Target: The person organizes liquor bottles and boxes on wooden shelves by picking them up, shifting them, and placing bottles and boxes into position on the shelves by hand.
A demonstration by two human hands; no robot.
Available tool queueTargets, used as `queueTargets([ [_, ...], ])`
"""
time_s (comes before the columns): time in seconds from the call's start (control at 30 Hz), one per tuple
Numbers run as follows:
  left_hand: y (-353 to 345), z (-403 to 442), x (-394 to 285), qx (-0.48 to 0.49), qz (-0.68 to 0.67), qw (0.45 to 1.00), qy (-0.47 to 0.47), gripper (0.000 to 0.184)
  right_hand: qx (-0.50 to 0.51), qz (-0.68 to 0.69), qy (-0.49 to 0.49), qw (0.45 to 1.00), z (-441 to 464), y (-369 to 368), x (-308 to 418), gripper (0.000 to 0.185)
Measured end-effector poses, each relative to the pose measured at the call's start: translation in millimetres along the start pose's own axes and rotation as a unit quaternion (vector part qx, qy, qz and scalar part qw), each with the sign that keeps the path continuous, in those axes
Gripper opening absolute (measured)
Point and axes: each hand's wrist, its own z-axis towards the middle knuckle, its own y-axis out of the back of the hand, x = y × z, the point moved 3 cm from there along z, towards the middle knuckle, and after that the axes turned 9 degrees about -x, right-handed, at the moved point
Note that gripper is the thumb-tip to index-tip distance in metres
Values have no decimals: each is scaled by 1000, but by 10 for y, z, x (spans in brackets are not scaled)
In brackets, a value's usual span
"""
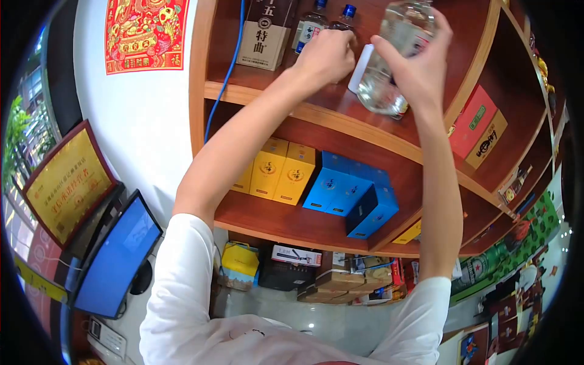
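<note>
My right hand (423, 70) is wrapped round a large clear glass bottle (380, 91), which tilts over the upper wooden shelf. Beside that bottle shows a narrow white piece (361, 70), perhaps a label or card. On the same shelf, my left hand (328, 56) is closed at a small blue-capped bottle (344, 18); the hand covers most of its body, and the fingertips are hidden. Just left of it stands another blue-capped bottle (310, 27) with a white label. Further left is a brown and beige liquor box (264, 36).
Yellow boxes (274, 173) and blue boxes (340, 188) stand on the shelf below. A blue cable (222, 91) hangs along the left upright. Red and tan boxes (477, 128) fill the right compartment. At left are a monitor (118, 258) and a gold plaque (70, 185); cartons (340, 277) sit on the floor.
</note>
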Motion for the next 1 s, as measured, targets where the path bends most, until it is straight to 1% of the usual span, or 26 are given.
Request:
queueTargets([
  [0.07,-110,157,434,45,96,994,-27,27,2,-16,-56,998,-29,-431,-288,99],
  [0.1,-123,143,557,51,122,991,-24,24,-4,-8,-70,998,-50,-623,-348,105],
  [0.13,-118,151,660,54,149,987,-20,21,-5,-21,-81,996,-107,-791,-427,105],
  [0.2,-88,107,798,82,173,981,20,24,-8,-40,-105,994,-189,-1114,-584,105],
  [0.27,-31,133,810,0,140,990,10,25,-6,-25,-99,995,-259,-1324,-612,104],
  [0.33,-45,89,843,-49,106,993,26,21,-6,-14,-95,995,-337,-1518,-756,104],
  [0.37,-41,60,885,-73,87,993,34,21,0,-36,-109,993,-361,-1586,-821,105],
  [0.47,-17,69,940,-82,68,994,24,21,22,-4,-138,990,-375,-1690,-926,107],
  [0.5,-41,60,963,-53,63,996,43,26,20,-2,-123,992,-392,-1718,-937,110],
  [0.53,15,53,905,-23,56,996,64,32,20,-34,-112,993,-409,-1682,-846,113],
  [0.57,28,56,881,-53,37,996,64,23,27,-22,-115,993,-418,-1672,-830,113],
  [0.6,31,62,873,-38,61,995,71,28,36,-10,-119,992,-435,-1675,-864,114],
  [0.67,63,42,806,-14,122,991,58,43,34,-28,-95,994,-452,-1754,-1058,108],
  [0.7,78,28,751,-9,152,987,58,51,27,60,-92,994,-440,-1764,-1176,96],
  [0.73,89,9,696,-5,181,982,56,60,125,105,-260,952,-409,-1605,-877,112],
  [0.77,61,-5,707,24,198,978,65,71,113,101,-223,963,-463,-1625,-961,112],
  [0.8,42,-15,699,25,208,976,59,73,101,97,-183,973,-484,-1671,-1058,112],
  [0.83,24,-24,703,25,219,974,53,74,121,113,-172,971,-474,-1689,-1114,118],
  [0.87,17,-28,731,25,230,972,46,75,98,92,-111,985,-469,-1738,-1224,107],
  [0.9,8,-14,798,21,219,975,34,86,74,69,-49,994,-476,-1803,-1328,97],
  [0.93,17,-8,822,32,213,976,39,89,51,46,12,998,-494,-1827,-1394,87],
  [0.97,26,-6,842,44,208,976,44,93,179,67,-96,977,-391,-1764,-1381,90],
  [1.0,28,8,858,55,202,977,48,96,297,58,-200,932,-314,-1683,-1360,96],
])
